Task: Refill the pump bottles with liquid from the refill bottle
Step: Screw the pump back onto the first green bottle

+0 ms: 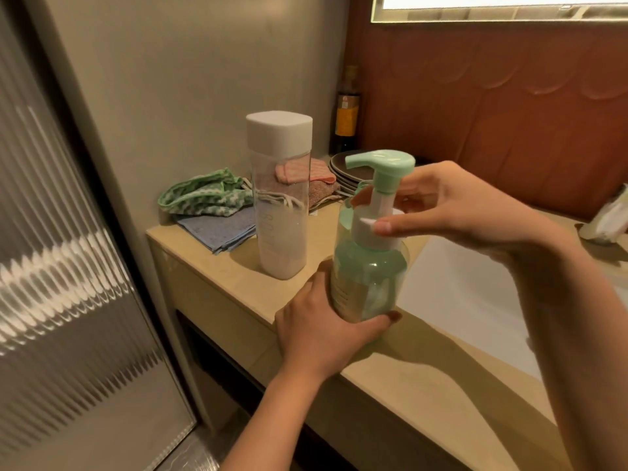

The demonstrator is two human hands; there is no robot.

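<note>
The table (217, 263) keeps everything within easy reach. The refill bottle (280, 212) stands upright on it toward the wall, its white cap on and pale liquid filling roughly its lower half. It sits just behind the work, where we think it can be taken up once an opening is ready. Nearer to us, at the table's front edge, is the green pump bottle (368, 277), also upright; we cannot tell whether its base rests on the top or hangs just clear. The left hand (316, 331) wraps its lower body, fingers curled round the bottom, which we read as bracing it against a twist. The right hand (465, 205) comes in from the side, thumb and fingers pinching the pump collar (365, 229) below the mint nozzle, a grip suited to unscrewing. We judge that filling has not begun, since both containers look closed.
</note>
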